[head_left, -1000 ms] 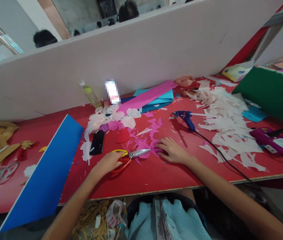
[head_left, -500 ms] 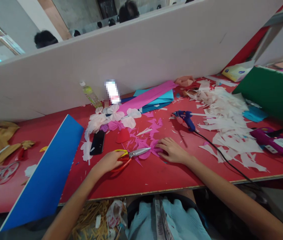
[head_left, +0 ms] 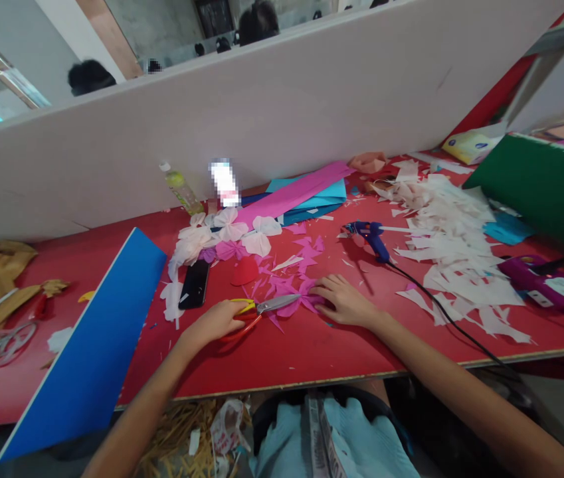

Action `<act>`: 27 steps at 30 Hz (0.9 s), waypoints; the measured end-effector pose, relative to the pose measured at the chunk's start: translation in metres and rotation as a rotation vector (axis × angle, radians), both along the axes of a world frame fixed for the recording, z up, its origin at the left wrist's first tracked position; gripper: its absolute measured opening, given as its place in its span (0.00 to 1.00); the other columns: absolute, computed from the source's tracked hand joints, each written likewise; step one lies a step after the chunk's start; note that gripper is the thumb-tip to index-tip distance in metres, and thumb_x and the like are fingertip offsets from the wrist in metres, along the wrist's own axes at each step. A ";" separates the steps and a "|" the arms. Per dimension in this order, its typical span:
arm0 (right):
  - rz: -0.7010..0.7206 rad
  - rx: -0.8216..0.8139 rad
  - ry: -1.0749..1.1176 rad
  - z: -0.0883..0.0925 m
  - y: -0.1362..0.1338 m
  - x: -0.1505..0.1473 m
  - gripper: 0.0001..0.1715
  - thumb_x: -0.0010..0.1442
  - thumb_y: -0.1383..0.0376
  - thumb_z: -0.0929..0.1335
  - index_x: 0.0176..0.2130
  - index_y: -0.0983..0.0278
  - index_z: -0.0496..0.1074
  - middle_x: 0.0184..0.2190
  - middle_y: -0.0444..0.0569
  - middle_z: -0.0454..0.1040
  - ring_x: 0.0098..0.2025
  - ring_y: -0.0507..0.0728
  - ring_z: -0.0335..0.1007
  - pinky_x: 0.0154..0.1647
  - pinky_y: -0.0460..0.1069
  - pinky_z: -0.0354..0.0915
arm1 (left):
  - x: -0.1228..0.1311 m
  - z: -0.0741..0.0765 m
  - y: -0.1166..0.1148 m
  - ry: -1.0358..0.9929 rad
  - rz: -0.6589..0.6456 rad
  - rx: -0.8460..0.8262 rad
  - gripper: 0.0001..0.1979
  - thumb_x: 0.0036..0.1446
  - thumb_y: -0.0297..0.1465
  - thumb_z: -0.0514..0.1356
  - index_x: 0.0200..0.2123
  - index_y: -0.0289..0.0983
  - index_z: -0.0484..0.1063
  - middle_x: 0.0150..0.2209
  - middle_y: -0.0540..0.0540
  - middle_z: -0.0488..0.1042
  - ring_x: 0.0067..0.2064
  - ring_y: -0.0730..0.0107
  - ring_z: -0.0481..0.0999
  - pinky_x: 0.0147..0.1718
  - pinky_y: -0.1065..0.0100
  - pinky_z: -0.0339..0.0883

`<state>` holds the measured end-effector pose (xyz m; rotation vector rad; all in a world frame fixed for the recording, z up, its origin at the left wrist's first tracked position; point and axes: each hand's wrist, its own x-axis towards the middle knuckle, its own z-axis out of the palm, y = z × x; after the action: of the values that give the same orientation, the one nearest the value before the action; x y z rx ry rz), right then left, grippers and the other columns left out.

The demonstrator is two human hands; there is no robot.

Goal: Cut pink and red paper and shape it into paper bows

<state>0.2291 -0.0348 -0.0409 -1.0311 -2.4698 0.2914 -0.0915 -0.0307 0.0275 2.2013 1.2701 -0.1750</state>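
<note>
My left hand (head_left: 219,320) is closed on the yellow and orange handles of a pair of scissors (head_left: 274,303). The blades point right and lie against a pink paper piece (head_left: 305,300) with petal-like points. My right hand (head_left: 344,300) grips that piece from the other side, its fingertips curled down on it; the exact hold is partly hidden. Pink paper scraps (head_left: 306,255) are strewn just beyond the blades. Left of them rests a round red piece (head_left: 245,271). White paper flowers (head_left: 202,242) and a black phone (head_left: 194,284) lie beyond my left hand.
A blue glue gun (head_left: 369,236) with a black cord lies beyond my right hand, near piled white paper strips (head_left: 454,232). A blue board (head_left: 97,345) leans over the table's left edge. A bottle (head_left: 182,191) and a lit screen (head_left: 224,182) stand by the white partition (head_left: 286,113).
</note>
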 end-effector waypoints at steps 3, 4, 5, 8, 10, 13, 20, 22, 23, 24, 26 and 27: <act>-0.007 -0.004 0.004 0.001 -0.001 0.000 0.16 0.60 0.63 0.63 0.46 0.64 0.71 0.44 0.56 0.70 0.45 0.60 0.63 0.46 0.56 0.60 | 0.000 0.001 0.001 -0.027 0.021 -0.036 0.16 0.50 0.28 0.53 0.43 0.39 0.72 0.43 0.47 0.76 0.41 0.64 0.73 0.41 0.71 0.62; -0.007 -0.007 0.003 0.002 -0.001 0.000 0.16 0.60 0.63 0.63 0.46 0.64 0.71 0.44 0.56 0.70 0.45 0.60 0.63 0.46 0.56 0.60 | 0.000 0.002 0.001 -0.026 0.030 -0.038 0.16 0.50 0.28 0.53 0.43 0.38 0.72 0.42 0.47 0.76 0.41 0.64 0.73 0.41 0.71 0.62; -0.006 -0.009 0.002 0.002 -0.001 0.000 0.16 0.60 0.63 0.64 0.46 0.64 0.71 0.44 0.56 0.70 0.45 0.60 0.63 0.47 0.57 0.60 | 0.000 0.002 0.000 -0.024 0.039 -0.040 0.17 0.49 0.28 0.53 0.43 0.38 0.72 0.42 0.47 0.76 0.41 0.63 0.73 0.41 0.71 0.62; 0.000 -0.012 -0.004 0.003 -0.001 0.000 0.15 0.60 0.63 0.63 0.46 0.65 0.71 0.44 0.57 0.69 0.46 0.60 0.63 0.47 0.57 0.60 | 0.001 0.003 -0.001 -0.028 0.062 -0.065 0.18 0.50 0.29 0.52 0.44 0.38 0.72 0.41 0.47 0.77 0.41 0.63 0.73 0.41 0.70 0.62; -0.001 -0.013 -0.003 0.003 -0.001 0.000 0.15 0.60 0.63 0.63 0.46 0.64 0.71 0.44 0.56 0.70 0.46 0.60 0.63 0.47 0.57 0.60 | 0.000 0.004 -0.001 -0.032 0.070 -0.075 0.18 0.50 0.30 0.52 0.44 0.38 0.72 0.42 0.48 0.77 0.41 0.63 0.73 0.41 0.70 0.63; 0.000 -0.014 0.001 0.002 0.000 0.000 0.15 0.60 0.63 0.63 0.46 0.64 0.71 0.44 0.56 0.69 0.45 0.60 0.63 0.47 0.57 0.59 | 0.000 0.005 0.000 -0.038 0.071 -0.058 0.18 0.50 0.29 0.52 0.45 0.39 0.72 0.45 0.48 0.76 0.43 0.63 0.73 0.44 0.70 0.62; -0.003 -0.009 -0.016 0.002 -0.001 0.000 0.15 0.60 0.62 0.63 0.45 0.64 0.71 0.43 0.55 0.70 0.45 0.60 0.62 0.46 0.56 0.59 | -0.001 0.000 0.000 0.043 0.011 0.020 0.18 0.49 0.28 0.53 0.44 0.40 0.72 0.46 0.46 0.75 0.46 0.61 0.73 0.47 0.68 0.61; -0.003 -0.007 -0.015 0.003 -0.001 0.000 0.14 0.60 0.62 0.63 0.45 0.64 0.71 0.44 0.55 0.70 0.45 0.60 0.62 0.46 0.56 0.59 | -0.001 -0.001 0.000 0.063 -0.001 0.036 0.18 0.50 0.28 0.53 0.44 0.40 0.72 0.47 0.45 0.75 0.47 0.61 0.73 0.47 0.68 0.61; -0.004 -0.006 -0.014 0.003 -0.001 0.000 0.14 0.60 0.62 0.63 0.44 0.64 0.71 0.44 0.55 0.70 0.45 0.60 0.62 0.46 0.56 0.59 | -0.001 -0.002 0.000 0.075 -0.002 0.041 0.18 0.50 0.28 0.53 0.45 0.40 0.72 0.47 0.45 0.75 0.48 0.61 0.72 0.47 0.68 0.61; -0.005 -0.006 -0.012 0.003 -0.001 0.000 0.14 0.60 0.62 0.63 0.44 0.64 0.71 0.44 0.55 0.70 0.45 0.60 0.62 0.47 0.56 0.59 | -0.001 -0.002 0.000 0.087 -0.002 0.044 0.18 0.50 0.28 0.53 0.45 0.40 0.72 0.47 0.45 0.75 0.48 0.60 0.72 0.47 0.68 0.61; -0.004 -0.010 -0.006 0.002 -0.001 0.000 0.14 0.60 0.62 0.63 0.45 0.64 0.71 0.44 0.56 0.70 0.45 0.60 0.63 0.47 0.56 0.59 | 0.000 -0.002 0.000 0.109 0.001 0.054 0.18 0.51 0.29 0.53 0.45 0.41 0.71 0.47 0.45 0.75 0.48 0.60 0.72 0.47 0.68 0.61; -0.002 -0.014 -0.002 0.002 -0.001 0.000 0.15 0.60 0.62 0.64 0.45 0.64 0.71 0.44 0.56 0.70 0.45 0.60 0.63 0.47 0.56 0.59 | 0.001 -0.002 0.000 0.117 0.001 0.060 0.18 0.51 0.29 0.54 0.45 0.41 0.71 0.47 0.44 0.75 0.48 0.60 0.72 0.47 0.68 0.61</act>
<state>0.2295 -0.0355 -0.0387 -1.0397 -2.4719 0.3070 -0.0907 -0.0312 0.0260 2.2696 1.3556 -0.2723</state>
